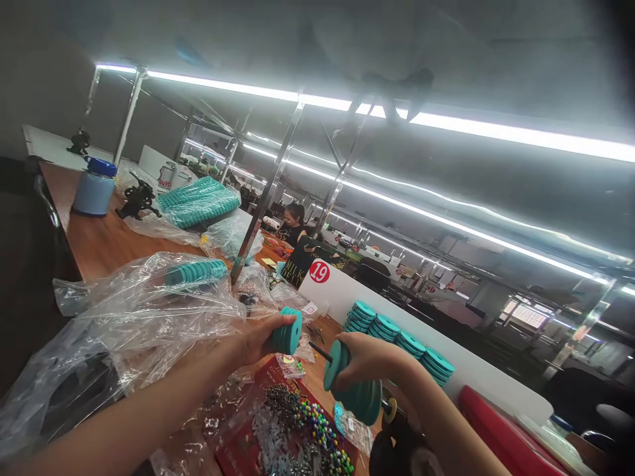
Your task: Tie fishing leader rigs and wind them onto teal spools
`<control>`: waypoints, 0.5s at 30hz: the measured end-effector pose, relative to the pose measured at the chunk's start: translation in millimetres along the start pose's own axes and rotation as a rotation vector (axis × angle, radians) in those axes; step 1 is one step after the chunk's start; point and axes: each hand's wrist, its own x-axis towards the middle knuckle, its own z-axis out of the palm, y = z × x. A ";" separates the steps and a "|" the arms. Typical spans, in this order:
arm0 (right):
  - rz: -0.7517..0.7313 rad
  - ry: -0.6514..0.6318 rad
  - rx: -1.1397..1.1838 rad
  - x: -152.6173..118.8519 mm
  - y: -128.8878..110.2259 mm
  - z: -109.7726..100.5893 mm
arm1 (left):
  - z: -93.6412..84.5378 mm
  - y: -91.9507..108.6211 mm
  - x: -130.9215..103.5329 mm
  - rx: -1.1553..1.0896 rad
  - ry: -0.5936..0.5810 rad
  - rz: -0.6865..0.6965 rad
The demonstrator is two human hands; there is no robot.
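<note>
My left hand (262, 338) is closed around a short stack of teal foam line spools (294, 332), round discs with a small centre hole. To its right, my right hand (370, 357) grips a teal spool (338, 365) near the tip of a dark rod (320, 351). More teal spools (366, 402) sit on that rod below my right hand. The rod runs into a black winding device (399, 443), partly hidden by my right forearm. A gap separates the left-hand stack from the rod's tip.
Several stacks of teal spools (409, 345) line a white divider (342, 289). Below my hands lie colourful beads (322, 426) and small metal parts on a red surface. Clear plastic bags (163, 317) cover the left. A blue-lidded jar (95, 188) stands farther back; a person (292, 228) sits beyond.
</note>
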 end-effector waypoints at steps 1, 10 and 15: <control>-0.009 0.031 -0.011 -0.8 -1.6 -0.3 | 4.8 1.0 -1.4 0.019 -0.012 0.010; -0.323 0.245 0.244 12.3 -18.9 13.7 | 22.0 14.5 -15.9 0.075 -0.151 0.019; -0.269 0.248 0.348 0.0 -3.9 12.5 | 8.8 13.7 -12.7 0.082 -0.183 0.015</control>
